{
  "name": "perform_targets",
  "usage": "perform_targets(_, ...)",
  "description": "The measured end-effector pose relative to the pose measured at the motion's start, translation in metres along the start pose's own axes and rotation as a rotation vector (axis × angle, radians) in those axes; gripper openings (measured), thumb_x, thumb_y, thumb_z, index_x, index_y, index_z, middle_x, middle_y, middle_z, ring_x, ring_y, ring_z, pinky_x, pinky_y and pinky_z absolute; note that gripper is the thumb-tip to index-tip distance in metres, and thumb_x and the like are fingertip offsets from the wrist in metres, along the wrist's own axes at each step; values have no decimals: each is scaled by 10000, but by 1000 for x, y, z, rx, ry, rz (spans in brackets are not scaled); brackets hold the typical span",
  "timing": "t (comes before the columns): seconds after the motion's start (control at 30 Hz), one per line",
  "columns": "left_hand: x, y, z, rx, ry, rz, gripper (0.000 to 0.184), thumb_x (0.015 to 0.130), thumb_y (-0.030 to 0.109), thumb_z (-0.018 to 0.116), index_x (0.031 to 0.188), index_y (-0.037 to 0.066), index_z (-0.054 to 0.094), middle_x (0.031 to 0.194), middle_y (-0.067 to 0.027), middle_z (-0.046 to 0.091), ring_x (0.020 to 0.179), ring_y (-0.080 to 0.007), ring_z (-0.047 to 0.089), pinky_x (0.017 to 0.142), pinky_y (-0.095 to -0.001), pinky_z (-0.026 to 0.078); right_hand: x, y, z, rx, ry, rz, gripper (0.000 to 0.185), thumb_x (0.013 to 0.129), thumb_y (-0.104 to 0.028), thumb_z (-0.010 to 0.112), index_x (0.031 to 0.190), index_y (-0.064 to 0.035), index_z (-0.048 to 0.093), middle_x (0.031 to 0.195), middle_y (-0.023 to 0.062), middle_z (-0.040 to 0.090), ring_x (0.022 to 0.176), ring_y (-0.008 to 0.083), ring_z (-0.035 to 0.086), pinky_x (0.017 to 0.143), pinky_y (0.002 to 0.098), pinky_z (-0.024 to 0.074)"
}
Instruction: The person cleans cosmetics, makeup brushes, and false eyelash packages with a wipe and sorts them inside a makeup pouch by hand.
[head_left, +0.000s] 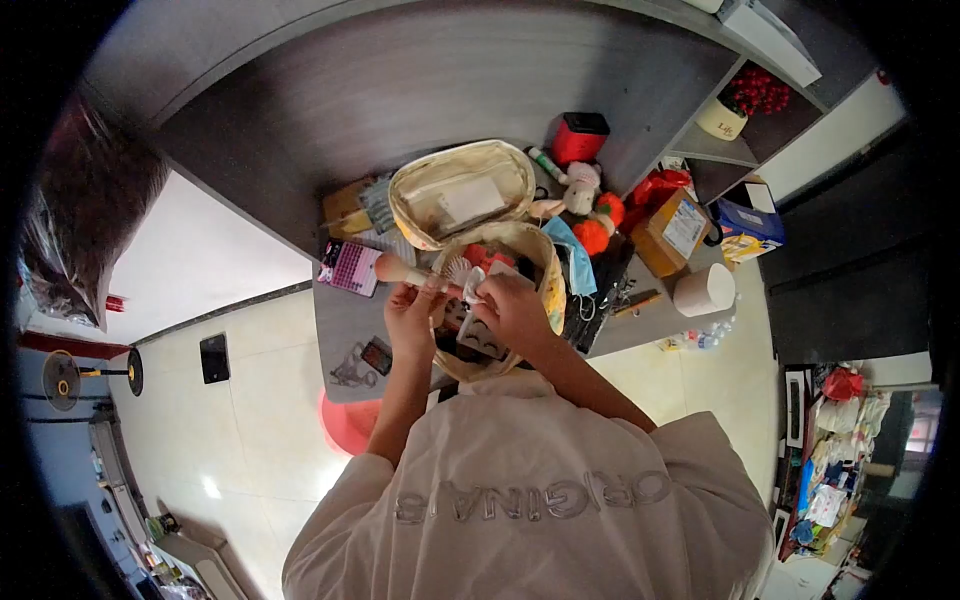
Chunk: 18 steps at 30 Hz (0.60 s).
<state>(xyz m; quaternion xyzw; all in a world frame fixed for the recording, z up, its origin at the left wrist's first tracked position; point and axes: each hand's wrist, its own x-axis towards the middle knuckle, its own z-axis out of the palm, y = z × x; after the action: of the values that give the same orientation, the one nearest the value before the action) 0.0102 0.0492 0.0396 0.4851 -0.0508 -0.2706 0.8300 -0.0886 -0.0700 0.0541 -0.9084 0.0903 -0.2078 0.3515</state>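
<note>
My left hand (410, 312) is closed on a makeup brush (400, 270) with a pale, fluffy head that points left. At the brush's other end, my right hand (508, 310) pinches something small and white (473, 287), perhaps a tissue or wipe. Both hands are over an open cosmetic bag (553, 270) with a cream lining, its lid (408, 190) folded back behind it. Inside the bag lie a box of false lashes (480, 338) and other items partly hidden by my hands.
Left of the bag are a pink-and-black palette (348, 268) and a small dark compact (377, 356). To the right are a blue mask (572, 255), plush toys (580, 190), a cardboard box (672, 235) and a white paper roll (705, 291). A red speaker-like box (580, 138) stands behind.
</note>
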Motion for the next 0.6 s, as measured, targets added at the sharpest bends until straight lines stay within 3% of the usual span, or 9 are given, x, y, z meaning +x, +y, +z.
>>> perform_targets(0.3,1,-2,6,62,-202,111,192,846,137,483,968,-9,511,868,-45,553,758,-113,522,667,-236,421,-6,7,-1,139,12,48,200,751,-177,554,868,-29,488,776,160,552,722,329,545,622,395,419)
perform_targets(0.4,-3,-8,3,43,-266,6,206,846,139,482,991,-7,500,863,-51,554,759,-116,517,679,-250,417,-1,2,-1,288,-12,125,246,769,-222,541,913,-32,481,817,163,564,747,321,559,640,389,425)
perform_targets(0.5,-3,-10,1,64,-253,46,223,850,145,476,1010,-10,487,871,-55,560,753,-120,521,679,-252,420,2,10,3,276,-90,129,288,778,-264,525,952,-41,469,832,159,569,769,313,563,649,376,429)
perform_targets(0.6,-3,-15,-1,-24,-175,44,192,850,152,481,956,-6,503,867,-65,565,748,-121,529,670,-253,426,-2,3,0,325,-145,173,218,773,-157,527,914,-6,459,796,152,511,695,239,519,646,310,415)
